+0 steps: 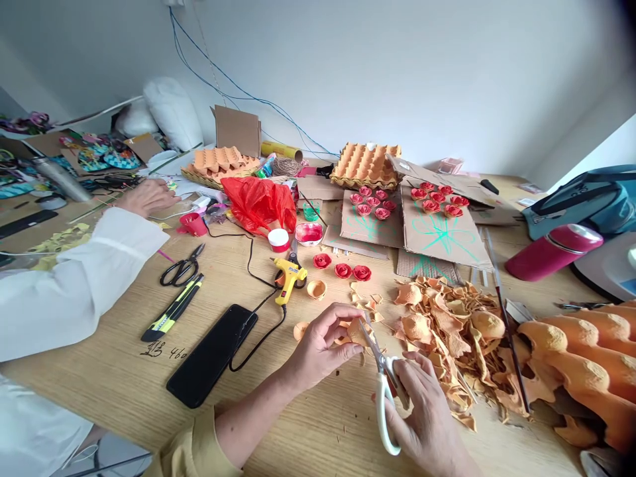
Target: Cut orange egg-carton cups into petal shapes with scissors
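Observation:
My left hand [320,344] pinches a small orange egg-carton piece [356,330] above the wooden table [119,384]. My right hand [428,417] grips white-handled scissors [383,387], whose blades reach up to the piece. Two cut orange cups [317,289] lie just beyond, near a yellow glue gun [289,275]. Three red paper roses [342,267] sit in a row behind them. A heap of orange carton scraps [452,324] lies to the right of my hands.
Another person's white-sleeved arm [74,278] reaches in from the left. Black scissors [183,268], a utility knife [173,309] and a black phone [212,354] lie left of me. Cardboard sheets with roses [440,232], egg trays [366,164], a red bag [258,202] and a pink bottle [554,252] stand farther back.

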Available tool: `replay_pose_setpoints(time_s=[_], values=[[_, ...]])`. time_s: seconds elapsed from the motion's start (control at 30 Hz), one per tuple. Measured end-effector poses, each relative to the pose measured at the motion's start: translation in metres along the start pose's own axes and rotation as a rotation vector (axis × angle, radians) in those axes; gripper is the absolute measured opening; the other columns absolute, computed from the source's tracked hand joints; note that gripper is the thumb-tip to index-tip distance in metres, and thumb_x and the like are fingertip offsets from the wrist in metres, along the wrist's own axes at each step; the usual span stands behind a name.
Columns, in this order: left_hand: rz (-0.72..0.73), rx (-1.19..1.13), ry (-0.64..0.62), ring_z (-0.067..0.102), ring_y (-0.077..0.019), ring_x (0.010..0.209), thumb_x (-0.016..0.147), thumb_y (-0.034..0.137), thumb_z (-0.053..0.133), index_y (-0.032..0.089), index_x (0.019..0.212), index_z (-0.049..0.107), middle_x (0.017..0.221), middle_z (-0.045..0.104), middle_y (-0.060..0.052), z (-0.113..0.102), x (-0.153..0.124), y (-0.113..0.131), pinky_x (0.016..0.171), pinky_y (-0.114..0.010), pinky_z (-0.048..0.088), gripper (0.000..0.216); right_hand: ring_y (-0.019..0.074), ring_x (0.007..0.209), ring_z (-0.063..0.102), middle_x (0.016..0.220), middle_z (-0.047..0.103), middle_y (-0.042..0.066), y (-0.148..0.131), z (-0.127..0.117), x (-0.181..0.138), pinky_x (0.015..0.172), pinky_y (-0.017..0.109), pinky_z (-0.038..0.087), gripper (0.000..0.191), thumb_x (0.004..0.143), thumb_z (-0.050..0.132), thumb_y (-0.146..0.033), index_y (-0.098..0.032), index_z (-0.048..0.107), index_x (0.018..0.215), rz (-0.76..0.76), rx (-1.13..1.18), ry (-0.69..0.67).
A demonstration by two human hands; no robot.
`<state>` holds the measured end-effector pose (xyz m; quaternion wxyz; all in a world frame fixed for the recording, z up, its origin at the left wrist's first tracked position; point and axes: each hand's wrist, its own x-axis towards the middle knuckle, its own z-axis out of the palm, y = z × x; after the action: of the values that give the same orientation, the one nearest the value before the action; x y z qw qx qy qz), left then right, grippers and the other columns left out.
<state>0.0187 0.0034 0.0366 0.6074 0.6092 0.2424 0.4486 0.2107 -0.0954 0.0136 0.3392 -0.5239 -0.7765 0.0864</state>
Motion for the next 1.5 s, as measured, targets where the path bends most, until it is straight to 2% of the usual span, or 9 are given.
replay_pose_setpoints(time_s=[0.13, 0.2, 0.3, 0.4, 0.7, 0.93, 1.07, 1.23, 1.5], values=[[0.079, 0.085, 0.000, 0.056, -0.0223, 0.122, 0.085, 0.019, 0.073, 0.024, 0.121, 0.063, 0.125, 0.057, -0.009, -0.0008, -0.0001, 0.0055, 0.100, -0.030, 0.051, 0.038, 0.0168, 0.068, 0.045, 0.069, 0.043, -0.004, -0.0031, -0.0002, 0.0011, 0.072, 0.035, 0.044, 0.025, 0.093, 0.055, -0.021, -0.025, 0.035, 0.079, -0.004, 0.053, 0.035], [0.018, 0.026, -0.017, 0.059, -0.0222, 0.119, 0.086, 0.022, 0.072, 0.025, 0.127, 0.060, 0.127, 0.058, -0.009, -0.0004, -0.0005, 0.0070, 0.099, -0.032, 0.052, 0.042, 0.0172, 0.068, 0.046, 0.069, 0.044, -0.004, -0.0038, 0.0001, 0.0017, 0.072, 0.035, 0.044, 0.025, 0.092, 0.055, -0.020, -0.025, 0.035, 0.078, -0.002, 0.053, 0.052], [-0.130, -0.140, -0.034, 0.065, -0.0223, 0.105, 0.087, 0.035, 0.070, 0.022, 0.129, 0.056, 0.121, 0.063, -0.012, -0.0002, -0.0006, 0.0069, 0.083, -0.033, 0.059, 0.047, 0.0164, 0.065, 0.045, 0.068, 0.043, -0.005, -0.0028, 0.0012, 0.0022, 0.075, 0.037, 0.045, 0.025, 0.091, 0.056, -0.019, -0.025, 0.035, 0.078, -0.011, 0.026, 0.073], [-0.213, -0.222, -0.034, 0.065, -0.0241, 0.101, 0.086, 0.042, 0.070, 0.018, 0.124, 0.058, 0.115, 0.065, -0.013, -0.0008, 0.0005, 0.0056, 0.072, -0.031, 0.060, 0.046, 0.0155, 0.063, 0.044, 0.070, 0.043, -0.005, -0.0010, 0.0022, 0.0020, 0.083, 0.041, 0.044, 0.025, 0.091, 0.057, -0.021, -0.025, 0.035, 0.079, -0.016, -0.002, 0.058], [-0.254, -0.288, -0.135, 0.067, -0.0196, 0.099, 0.088, 0.028, 0.071, 0.021, 0.122, 0.060, 0.116, 0.065, -0.009, -0.0017, 0.0000, 0.0024, 0.087, -0.036, 0.058, 0.037, 0.0196, 0.073, 0.052, 0.078, 0.049, -0.002, -0.0029, 0.0000, 0.0027, 0.096, 0.051, 0.036, 0.014, 0.091, 0.055, -0.029, -0.024, 0.041, 0.088, 0.026, -0.026, 0.023], [-0.252, -0.326, -0.147, 0.069, -0.0177, 0.090, 0.088, 0.028, 0.071, 0.022, 0.122, 0.062, 0.116, 0.065, -0.009, -0.0013, 0.0001, 0.0023, 0.085, -0.036, 0.057, 0.036, 0.0174, 0.068, 0.046, 0.073, 0.044, -0.004, -0.0042, -0.0004, 0.0015, 0.083, 0.044, 0.039, 0.022, 0.091, 0.056, -0.024, -0.024, 0.036, 0.081, 0.001, 0.033, 0.022], [-0.254, -0.324, -0.126, 0.070, -0.0224, 0.097, 0.087, 0.030, 0.072, 0.020, 0.123, 0.063, 0.116, 0.066, -0.010, -0.0009, 0.0006, 0.0051, 0.087, -0.038, 0.057, 0.039, 0.0181, 0.070, 0.045, 0.072, 0.043, -0.003, -0.0049, -0.0002, -0.0002, 0.076, 0.039, 0.041, 0.023, 0.092, 0.055, -0.021, -0.024, 0.036, 0.080, -0.003, 0.065, 0.027], [-0.192, -0.258, -0.091, 0.066, -0.0233, 0.109, 0.085, 0.026, 0.074, 0.020, 0.124, 0.063, 0.118, 0.067, -0.010, -0.0038, 0.0018, 0.0081, 0.098, -0.038, 0.052, 0.041, 0.0169, 0.066, 0.043, 0.067, 0.042, -0.004, -0.0048, -0.0003, -0.0013, 0.068, 0.034, 0.039, 0.026, 0.093, 0.055, -0.019, -0.024, 0.034, 0.078, -0.028, 0.072, 0.051], [-0.098, -0.190, -0.053, 0.063, -0.0188, 0.109, 0.084, 0.018, 0.075, 0.027, 0.123, 0.068, 0.119, 0.060, -0.007, -0.0087, 0.0040, 0.0078, 0.097, -0.033, 0.053, 0.041, 0.0173, 0.069, 0.045, 0.071, 0.043, -0.003, 0.0005, 0.0031, -0.0005, 0.076, 0.038, 0.041, 0.024, 0.094, 0.055, -0.020, -0.024, 0.036, 0.081, -0.021, 0.055, 0.008]])
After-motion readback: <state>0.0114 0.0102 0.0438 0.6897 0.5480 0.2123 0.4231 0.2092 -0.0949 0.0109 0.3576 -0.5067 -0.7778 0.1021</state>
